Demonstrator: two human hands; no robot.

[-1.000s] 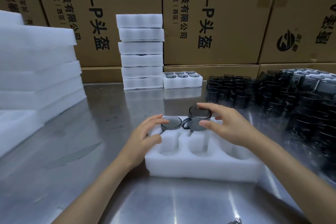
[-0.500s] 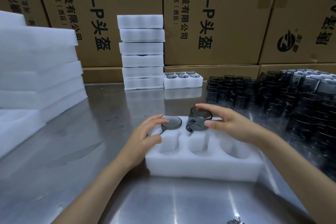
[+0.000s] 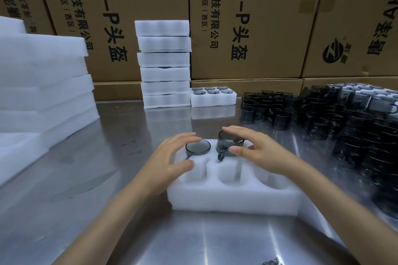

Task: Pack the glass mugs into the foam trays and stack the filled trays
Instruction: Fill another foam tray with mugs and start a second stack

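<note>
Steel table (image 3: 120, 178) under everything, cardboard boxes (image 3: 243, 21) walling off the back. Loose foam sheets (image 3: 41, 84) piled far left, tall stack of filled trays (image 3: 164, 64) at back centre, one more filled tray (image 3: 213, 98) just beside it on the table. Big crowd of unpacked glass mugs (image 3: 323, 118) takes the whole right side, near my right forearm, so little swing room there; left and front of the table are where I can move. Working foam tray (image 3: 234, 198) sits right in front of me, six pockets, front row and back right pocket not yet filled. Seated mug (image 3: 198, 146) is down in the back left pocket; my left hand (image 3: 170, 161) rests on the tray edge beside it, fingers spread and relaxed, fingertips at the rim, gripping nothing as far as I can tell. My right hand (image 3: 256, 153) holds the second mug (image 3: 229, 143) by its rim and wall, fingers curved over top, thumb at the side; it's half into the back middle pocket, handle (image 3: 221, 154) toward me. Glass judged light, stiff, slick, chip-prone: hold rim and body, not handle, push straight down. Foam soft, will give, snug fit likely.
</note>
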